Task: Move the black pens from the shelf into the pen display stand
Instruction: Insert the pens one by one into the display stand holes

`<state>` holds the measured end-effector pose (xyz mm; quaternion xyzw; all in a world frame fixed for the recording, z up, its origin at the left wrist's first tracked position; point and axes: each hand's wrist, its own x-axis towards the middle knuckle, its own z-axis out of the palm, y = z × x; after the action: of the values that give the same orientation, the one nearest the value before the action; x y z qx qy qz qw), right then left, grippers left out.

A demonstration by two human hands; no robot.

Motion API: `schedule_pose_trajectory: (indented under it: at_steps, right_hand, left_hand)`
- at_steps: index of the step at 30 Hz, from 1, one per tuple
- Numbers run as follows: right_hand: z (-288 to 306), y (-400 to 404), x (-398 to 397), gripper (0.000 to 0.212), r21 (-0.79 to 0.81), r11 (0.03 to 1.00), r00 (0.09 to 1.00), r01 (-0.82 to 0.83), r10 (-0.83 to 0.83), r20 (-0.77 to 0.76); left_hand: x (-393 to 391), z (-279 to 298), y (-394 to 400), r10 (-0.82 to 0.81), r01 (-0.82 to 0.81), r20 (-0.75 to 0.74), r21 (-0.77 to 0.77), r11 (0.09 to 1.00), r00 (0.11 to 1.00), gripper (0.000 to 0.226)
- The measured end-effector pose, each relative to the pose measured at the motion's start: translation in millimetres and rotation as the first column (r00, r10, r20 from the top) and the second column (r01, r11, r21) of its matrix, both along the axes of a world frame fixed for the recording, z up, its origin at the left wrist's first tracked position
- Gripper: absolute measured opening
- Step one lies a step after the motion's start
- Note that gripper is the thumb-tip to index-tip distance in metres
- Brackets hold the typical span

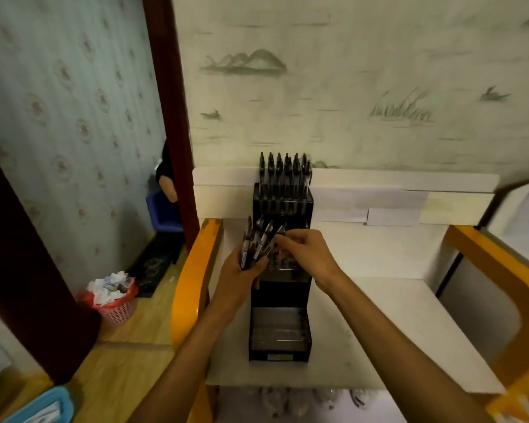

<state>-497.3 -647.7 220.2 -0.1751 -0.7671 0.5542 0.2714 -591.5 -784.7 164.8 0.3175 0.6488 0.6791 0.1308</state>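
Here the left hand [244, 270] grips a fan of black pens [257, 239] before the pen display stand [281, 288]; the right hand [303, 251] pinches one pen's top.

Middle rows of the pen display stand [281, 303] behind both hands; bundled pens [257, 239] blurred.

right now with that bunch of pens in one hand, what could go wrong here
1. The left hand grips a fanned bunch of black pens while the right hand pinches one out; the others may slip and fall.
2. The right hand works just above the pen display stand, whose top row already holds upright pens; a bump could tip them or the stand.
3. The stand sits near the shelf left edge, so dropped pens could reach the floor.
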Motion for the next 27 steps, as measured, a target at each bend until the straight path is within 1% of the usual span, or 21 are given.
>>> schedule_pose_trajectory:
  at_steps: [2,4,6,7,8,9,11,13,15,17,19,23,27]
  right_hand:
    - [-1,0,-2,0.017,-0.074,0.997,1.000,0.004,-0.006,-0.027]
    - [-1,1,-5,0.017,-0.141,0.990,0.997,0.026,-0.036,-0.071]
    - [1,6,-8,0.016,-0.167,0.980,0.983,0.109,-0.131,-0.126]
    - [3,10,-10,0.017,-0.123,0.977,0.971,0.175,-0.192,-0.143]
    - [3,14,-13,0.018,-0.041,0.970,0.958,0.238,-0.242,-0.152]
    - [2,16,-16,0.020,0.051,0.958,0.949,0.283,-0.272,-0.157]
    - [-1,16,-22,0.024,0.208,0.925,0.946,0.317,-0.292,-0.141]
    - [-5,12,-29,0.029,0.331,0.890,0.950,0.312,-0.293,-0.108]
    - [-9,8,-36,0.035,0.425,0.855,0.953,0.297,-0.293,-0.078]
    - [-10,6,-42,0.038,0.498,0.818,0.952,0.288,-0.300,-0.058]
    - [-8,3,-48,0.039,0.560,0.785,0.954,0.264,-0.299,-0.031]
    - [-2,-1,-55,0.038,0.656,0.727,0.952,0.202,-0.303,0.042]
    - [5,-5,-62,0.040,0.685,0.711,0.948,0.162,-0.305,0.093]
  left_hand:
    - [-2,-2,1,-0.026,0.026,-0.023,-0.005,1.000,0.999,0.024]
    - [-4,-1,2,-0.004,0.003,-0.029,-0.011,1.000,1.000,0.018]
    - [-6,1,0,0.126,-0.126,-0.049,0.004,0.992,0.991,0.021]
    - [-8,1,-3,0.207,-0.207,-0.068,0.017,0.978,0.976,0.022]
    - [-11,1,-6,0.267,-0.265,-0.088,0.028,0.964,0.960,0.026]
    - [-14,2,-10,0.292,-0.291,-0.095,0.028,0.956,0.952,0.033]
    - [-19,4,-13,0.292,-0.293,-0.072,0.005,0.956,0.954,0.043]
    - [-22,8,-12,0.280,-0.281,-0.034,-0.030,0.959,0.959,0.043]
    - [-22,9,-11,0.251,-0.251,0.052,-0.005,0.968,0.966,0.039]
    - [-20,10,-11,0.201,-0.205,0.094,0.043,0.978,0.975,0.027]
    - [-18,11,-11,0.166,-0.172,0.095,0.056,0.984,0.982,0.019]
    - [-16,12,-11,0.137,-0.142,0.078,0.056,0.988,0.987,0.020]
    - [-15,15,-11,0.119,-0.125,0.081,0.079,0.989,0.990,0.016]
